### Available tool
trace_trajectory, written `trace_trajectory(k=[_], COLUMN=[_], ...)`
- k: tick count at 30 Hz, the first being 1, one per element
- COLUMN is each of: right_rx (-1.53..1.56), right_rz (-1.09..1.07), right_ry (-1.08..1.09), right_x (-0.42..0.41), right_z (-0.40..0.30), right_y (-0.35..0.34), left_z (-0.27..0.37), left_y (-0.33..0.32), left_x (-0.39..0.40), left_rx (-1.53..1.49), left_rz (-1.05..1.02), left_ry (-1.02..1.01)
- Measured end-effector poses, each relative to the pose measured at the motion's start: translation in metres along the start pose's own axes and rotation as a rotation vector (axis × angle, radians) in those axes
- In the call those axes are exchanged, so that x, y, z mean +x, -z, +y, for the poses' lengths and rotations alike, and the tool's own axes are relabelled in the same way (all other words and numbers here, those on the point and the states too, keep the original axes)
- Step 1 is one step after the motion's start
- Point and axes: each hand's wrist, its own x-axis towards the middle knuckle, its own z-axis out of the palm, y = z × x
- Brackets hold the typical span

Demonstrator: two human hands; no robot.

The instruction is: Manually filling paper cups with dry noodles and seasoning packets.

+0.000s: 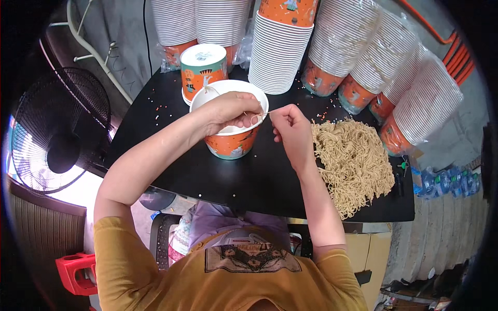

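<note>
An orange printed paper bucket with a white rim stands upright on the black table before me. Over its mouth, my left hand holds a thin tan cord, loosely looped near the bucket's right rim. Just right of the rim, my right hand pinches the same cord between thumb and forefinger. Another bit of tan cord shows at the bucket's back rim. A large heap of tan cords lies to the right of my right forearm.
Behind the bucket stands an upside-down paper bucket. A tall stack of nested buckets and several plastic-wrapped stacks line the back. Small beads are scattered about. A black fan stands left; keys lie right.
</note>
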Motion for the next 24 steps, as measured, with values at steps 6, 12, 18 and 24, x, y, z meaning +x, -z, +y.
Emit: trace_trajectory(k=[6,12,18,24], right_rx=[-0.009,-0.443,-0.483,-0.467], right_rz=[0.029,0.075,0.066,-0.050], right_ry=[0.069,0.482,0.544,0.470], right_x=[-0.013,-0.020,-0.022,-0.024], right_z=[-0.003,0.000,0.000,-0.006], right_y=[-0.012,-0.027,-0.024,-0.017], left_z=[0.004,-0.004,0.000,0.002], left_y=[0.000,0.009,0.009,0.016], left_x=[-0.003,0.003,-0.001,-0.002], left_rx=[-0.146,-0.303,-0.341,-0.345], left_rz=[0.021,-0.081,-0.120,-0.137], left_ry=[0.072,0.061,0.100,0.170])
